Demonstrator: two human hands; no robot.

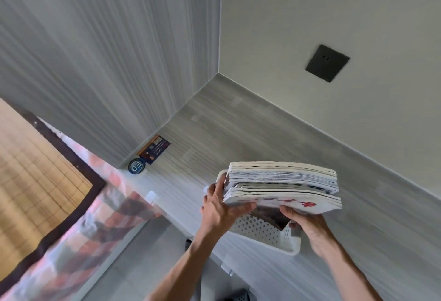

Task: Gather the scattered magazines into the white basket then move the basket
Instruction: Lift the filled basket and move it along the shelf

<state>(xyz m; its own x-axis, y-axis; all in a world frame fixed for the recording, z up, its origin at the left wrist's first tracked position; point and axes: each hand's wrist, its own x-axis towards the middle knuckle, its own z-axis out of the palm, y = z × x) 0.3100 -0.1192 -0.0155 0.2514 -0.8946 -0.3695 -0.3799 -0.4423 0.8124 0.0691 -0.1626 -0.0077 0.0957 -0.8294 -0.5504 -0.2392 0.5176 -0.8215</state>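
Observation:
A white perforated basket sits near the front edge of a grey wood-grain desk. A thick stack of magazines stands in it, spines up, rising well above the rim. My left hand grips the stack's left end and the basket's left side. My right hand holds the near magazine, its thumb on the cover with red print, its fingers at the basket's front right wall. The basket's far side is hidden behind the magazines.
A dark card and a round blue tin lie at the desk's left, against the grey panel. A black wall socket is on the white wall. A bed with a bamboo mat and checked sheet lies left.

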